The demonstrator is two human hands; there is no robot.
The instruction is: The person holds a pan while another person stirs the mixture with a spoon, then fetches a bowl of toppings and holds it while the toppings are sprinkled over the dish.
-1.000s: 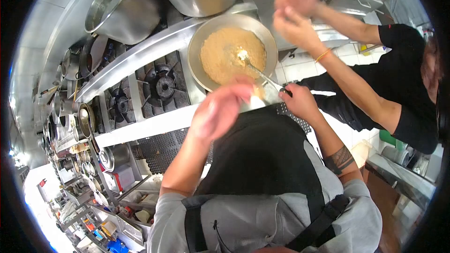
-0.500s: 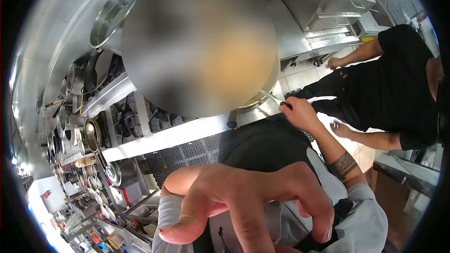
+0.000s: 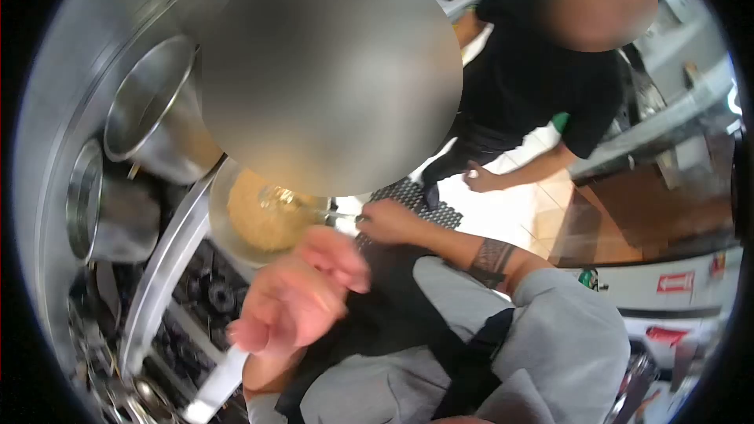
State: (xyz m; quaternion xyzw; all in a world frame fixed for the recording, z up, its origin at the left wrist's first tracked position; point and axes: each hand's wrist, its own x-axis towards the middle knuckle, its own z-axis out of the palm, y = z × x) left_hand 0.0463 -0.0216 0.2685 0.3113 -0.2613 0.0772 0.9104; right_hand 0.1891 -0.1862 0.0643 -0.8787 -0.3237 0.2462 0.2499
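My right hand (image 3: 389, 221) is closed around the handle of a metal utensil (image 3: 318, 213). Its wire-like head rests in a tan, crumbly mixture (image 3: 255, 216) inside a wide metal bowl (image 3: 222, 224). Just below the bowl in the view, my left hand (image 3: 298, 294) is raised, blurred, its fingers loosely bent and apart from the thumb, with nothing visible in it. A round grey blur hides the area above the bowl and part of its rim.
Two tall metal pots, one at the upper left (image 3: 177, 122) and one lower (image 3: 126, 220), stand beyond the steel rail. Stove burners (image 3: 216, 290) lie left of my left hand. A co-worker in black (image 3: 542, 63) stands at the upper right. A black perforated mat (image 3: 412, 196) covers some floor.
The view has turned, shifting the bowl left. My left hand has moved from close before my chest to near the bowl. The co-worker appears higher in view. My right hand keeps its hold.
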